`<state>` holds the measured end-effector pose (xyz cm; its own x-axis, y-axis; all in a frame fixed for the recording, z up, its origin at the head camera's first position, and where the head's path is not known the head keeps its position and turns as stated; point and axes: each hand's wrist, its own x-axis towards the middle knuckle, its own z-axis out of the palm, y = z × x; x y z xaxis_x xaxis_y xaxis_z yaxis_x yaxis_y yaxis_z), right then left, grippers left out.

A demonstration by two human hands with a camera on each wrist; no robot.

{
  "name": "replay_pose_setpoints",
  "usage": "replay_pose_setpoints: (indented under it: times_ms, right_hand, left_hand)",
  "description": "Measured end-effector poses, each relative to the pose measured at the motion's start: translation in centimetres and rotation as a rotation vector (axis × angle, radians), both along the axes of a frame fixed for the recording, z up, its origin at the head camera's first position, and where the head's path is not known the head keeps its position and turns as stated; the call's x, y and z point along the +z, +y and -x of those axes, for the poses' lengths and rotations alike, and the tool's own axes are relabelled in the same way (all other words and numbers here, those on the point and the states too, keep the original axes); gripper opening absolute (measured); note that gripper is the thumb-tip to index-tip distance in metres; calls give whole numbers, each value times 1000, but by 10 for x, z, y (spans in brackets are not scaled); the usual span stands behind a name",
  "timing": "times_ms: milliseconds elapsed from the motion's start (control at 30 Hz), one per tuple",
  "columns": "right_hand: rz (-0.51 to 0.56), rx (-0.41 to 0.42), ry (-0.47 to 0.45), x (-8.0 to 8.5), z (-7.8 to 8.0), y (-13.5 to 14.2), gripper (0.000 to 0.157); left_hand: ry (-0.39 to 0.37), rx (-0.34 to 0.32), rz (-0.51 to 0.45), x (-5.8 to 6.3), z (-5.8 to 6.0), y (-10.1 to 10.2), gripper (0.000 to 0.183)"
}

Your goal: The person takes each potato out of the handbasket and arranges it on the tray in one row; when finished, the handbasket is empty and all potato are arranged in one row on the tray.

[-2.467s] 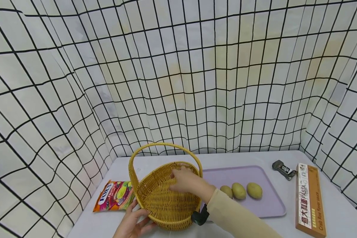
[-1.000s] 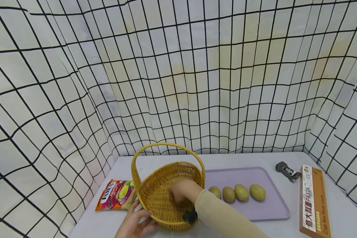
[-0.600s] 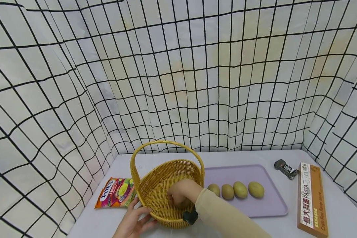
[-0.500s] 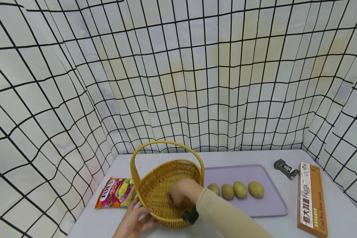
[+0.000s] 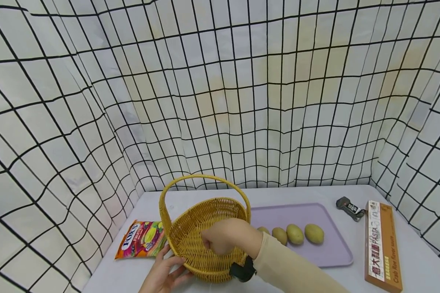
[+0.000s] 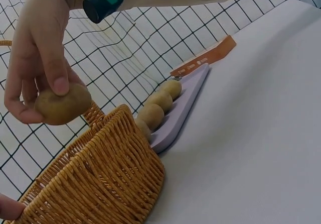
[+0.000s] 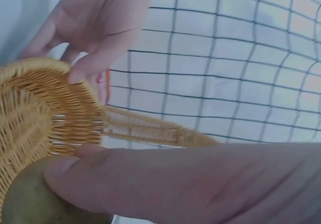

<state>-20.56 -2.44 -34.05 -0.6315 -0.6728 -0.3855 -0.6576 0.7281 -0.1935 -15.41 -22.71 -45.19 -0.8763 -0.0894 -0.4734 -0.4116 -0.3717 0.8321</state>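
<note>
A yellow-brown wicker basket [image 5: 194, 248] with a tall arched handle stands at the front of the table. My left hand [image 5: 165, 273] holds its near left rim, thumb over the edge and fingers against the outside wall. Above the basket opening, my right hand [image 5: 223, 236] pinches a brownish potato [image 6: 62, 103] between thumb and fingertips. The potato hangs clear of the rim in the left wrist view; the hand hides it in the head view. Several more potatoes [image 5: 314, 234] lie in a row on a lilac tray [image 5: 330, 254] to the right, one partly behind my right arm.
Left of the basket lies a red and orange FOX'S candy bag [image 5: 141, 240]. A long pasta box [image 5: 383, 246] lies at the table's right, with a small dark packet [image 5: 350, 208] beside its far end. Black netting over white sheeting encloses the table [image 5: 352, 280] behind and at the sides.
From low inside the basket, my right hand has risen, with the potato in its fingers. My left hand keeps its place on the rim.
</note>
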Motion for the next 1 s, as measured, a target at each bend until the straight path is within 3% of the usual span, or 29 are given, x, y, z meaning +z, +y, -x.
replay_pose_setpoints:
  times_ms: [233,467,633,833,1000]
  right_hand:
    - [115,-3,18,20,-19,20,21]
    - [167,-31,51,24,-25,46,24]
    - [208,-86,39,24,-27,68,25]
    - [199,-146,84,23,-29,91,23]
    - [161,-258,107,21,-27,109,20]
  left_hand:
    - [3,-5,9,1,1,0,101]
    - [-4,3,29,-1,1,0,101]
    - [-3,2,33,-5,2,-3,103]
    - [-37,-8,-29,-7,4,-10,113]
    - [-25,-8,-5,-4,3,-4,106]
